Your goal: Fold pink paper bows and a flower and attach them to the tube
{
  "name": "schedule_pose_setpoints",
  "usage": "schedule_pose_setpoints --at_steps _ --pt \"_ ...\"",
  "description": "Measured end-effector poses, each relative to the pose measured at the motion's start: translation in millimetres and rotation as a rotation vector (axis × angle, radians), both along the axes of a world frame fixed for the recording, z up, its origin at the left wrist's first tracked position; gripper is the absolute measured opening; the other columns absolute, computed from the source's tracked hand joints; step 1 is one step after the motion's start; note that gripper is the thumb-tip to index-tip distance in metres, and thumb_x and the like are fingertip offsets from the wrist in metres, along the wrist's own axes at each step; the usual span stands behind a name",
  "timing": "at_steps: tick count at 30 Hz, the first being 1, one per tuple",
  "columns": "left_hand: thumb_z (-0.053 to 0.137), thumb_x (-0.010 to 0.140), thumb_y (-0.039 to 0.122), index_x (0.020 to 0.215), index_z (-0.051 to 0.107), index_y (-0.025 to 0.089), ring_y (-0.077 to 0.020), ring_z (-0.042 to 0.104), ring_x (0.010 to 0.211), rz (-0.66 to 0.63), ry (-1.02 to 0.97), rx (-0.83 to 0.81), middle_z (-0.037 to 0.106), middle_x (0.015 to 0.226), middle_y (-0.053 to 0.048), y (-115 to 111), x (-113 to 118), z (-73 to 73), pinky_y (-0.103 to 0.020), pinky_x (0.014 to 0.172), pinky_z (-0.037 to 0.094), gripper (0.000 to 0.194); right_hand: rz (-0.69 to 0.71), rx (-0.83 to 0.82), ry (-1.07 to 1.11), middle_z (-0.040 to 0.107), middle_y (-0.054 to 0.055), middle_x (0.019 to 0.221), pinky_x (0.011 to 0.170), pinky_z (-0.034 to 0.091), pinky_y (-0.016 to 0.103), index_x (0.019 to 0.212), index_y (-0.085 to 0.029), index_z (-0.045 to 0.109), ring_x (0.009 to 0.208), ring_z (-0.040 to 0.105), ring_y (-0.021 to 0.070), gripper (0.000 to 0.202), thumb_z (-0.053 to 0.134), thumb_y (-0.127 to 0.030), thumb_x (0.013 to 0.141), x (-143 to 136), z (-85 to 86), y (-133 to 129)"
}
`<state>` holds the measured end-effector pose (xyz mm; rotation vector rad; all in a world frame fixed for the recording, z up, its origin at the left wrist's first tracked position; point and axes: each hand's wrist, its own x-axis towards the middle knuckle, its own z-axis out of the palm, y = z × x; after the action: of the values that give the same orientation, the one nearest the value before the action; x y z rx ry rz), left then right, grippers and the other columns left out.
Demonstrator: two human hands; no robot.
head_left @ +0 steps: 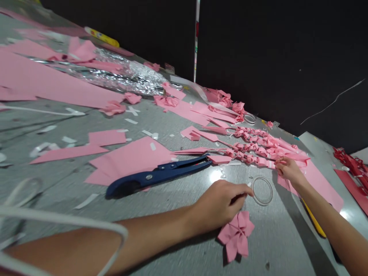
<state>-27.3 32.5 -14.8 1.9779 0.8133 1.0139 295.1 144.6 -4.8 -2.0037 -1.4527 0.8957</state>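
Observation:
My left hand point(220, 205) is low over the table with its fingers curled and its index fingertip at the left edge of a thin ring of clear tape point(263, 191). Whatever may be between its fingers is hidden. Just below it lies a folded pink paper flower point(238, 234). My right hand point(289, 170), farther right, pinches the near end of a pink paper chain point(260, 161). Several more twisted chains lie side by side behind it, with flat pink paper point(323, 186) under and beyond the hand.
Dark blue scissors point(161, 174) lie left of the chains, partly over pink paper point(132, 155). Silver tinsel point(135, 76), a yellow tube point(102, 36) and white scraps are farther left. A blurred white loop point(86, 222) crosses the left forearm. Red paper point(352, 188) is at far right.

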Motion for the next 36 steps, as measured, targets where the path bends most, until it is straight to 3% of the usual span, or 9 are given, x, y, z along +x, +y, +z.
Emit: schedule_pose_setpoints --at_steps 4,7,9,13,15,17,23,28,36 --pt "0.053 0.098 0.012 0.109 0.082 0.018 -0.0112 0.059 0.054 -0.004 -0.014 0.009 0.074 0.067 0.001 0 0 0.9 -0.023 0.061 0.043 0.031 -0.030 0.149 -0.051 0.073 0.005 0.110 0.074 0.063 0.034 0.121 -0.016 0.069 0.085 0.072 0.0184 0.026 0.072 -0.036 0.104 -6 12.8 -10" --pt "0.053 0.097 0.012 0.108 0.082 0.017 -0.0105 0.056 0.052 0.000 -0.019 0.007 0.072 0.065 0.002 0 0 0.6 -0.022 0.060 0.041 0.032 -0.057 0.308 -0.089 0.062 -0.003 0.069 0.048 0.043 0.026 0.098 -0.016 0.069 0.052 0.051 0.0130 0.013 0.072 -0.029 0.096 -15 25.1 -26" --pt "0.053 0.097 0.013 0.109 0.082 0.017 -0.0104 0.056 0.051 0.013 -0.028 -0.003 0.072 0.065 0.002 -1 -1 0.5 -0.023 0.060 0.041 0.031 -0.053 0.390 -0.101 0.054 -0.005 0.058 0.045 0.033 0.028 0.091 -0.019 0.067 0.047 0.042 0.0131 0.008 0.067 -0.027 0.091 -27 30.7 -47" --pt "0.054 0.099 0.016 0.109 0.082 0.020 -0.0116 0.061 0.056 0.096 -0.052 -0.044 0.078 0.076 0.001 -2 -2 2.5 -0.024 0.065 0.046 0.029 0.148 0.441 -0.111 0.060 -0.002 0.064 0.055 0.045 0.030 0.099 -0.021 0.074 0.056 0.054 0.0165 0.014 0.067 -0.032 0.093 -62 29.0 -110" --pt "0.055 0.100 0.018 0.109 0.081 0.021 -0.0131 0.067 0.064 0.132 -0.058 -0.053 0.082 0.087 0.000 -1 -2 4.7 -0.025 0.068 0.049 0.028 0.492 0.516 -0.259 0.073 0.005 0.086 0.064 0.052 0.032 0.117 -0.021 0.074 0.072 0.065 0.0198 0.021 0.064 -0.031 0.101 -79 20.9 -139" --pt "0.055 0.100 0.019 0.110 0.081 0.021 -0.0150 0.072 0.074 0.149 -0.050 -0.049 0.084 0.096 -0.002 0 -3 6.8 -0.026 0.073 0.052 0.027 0.637 0.586 -0.432 0.075 0.008 0.101 0.077 0.055 0.039 0.114 -0.023 0.072 0.091 0.069 0.0259 0.015 0.065 -0.031 0.104 -88 9.9 -156" --pt "0.056 0.099 0.020 0.108 0.080 0.021 -0.0162 0.073 0.077 0.119 -0.008 -0.050 0.084 0.095 -0.002 2 -2 4.4 -0.028 0.076 0.052 0.026 0.591 0.671 -0.607 0.073 0.009 0.103 0.077 0.055 0.043 0.129 -0.019 0.064 0.092 0.066 0.0286 0.023 0.053 -0.022 0.109 -80 -12.6 -154" --pt "0.059 0.099 0.018 0.108 0.080 0.019 -0.0159 0.068 0.074 0.117 0.025 0.009 0.078 0.087 -0.003 3 -1 -1.8 -0.027 0.072 0.048 0.023 0.683 0.710 -0.523 0.070 0.006 0.094 0.076 0.052 0.041 0.103 -0.021 0.063 0.087 0.063 0.0266 0.012 0.054 -0.013 0.105 -74 -10.1 -154" --pt "0.061 0.109 0.039 0.115 0.076 0.025 -0.0190 0.057 0.074 0.029 0.251 0.553 0.071 0.078 0.000 -7 -2 -10.2 -0.037 0.075 0.031 0.021 0.785 0.830 -0.237 0.073 0.005 0.092 0.075 0.057 0.033 0.110 -0.021 0.060 0.085 0.068 0.0214 0.016 0.054 -0.009 0.100 -91 -8.2 -166"
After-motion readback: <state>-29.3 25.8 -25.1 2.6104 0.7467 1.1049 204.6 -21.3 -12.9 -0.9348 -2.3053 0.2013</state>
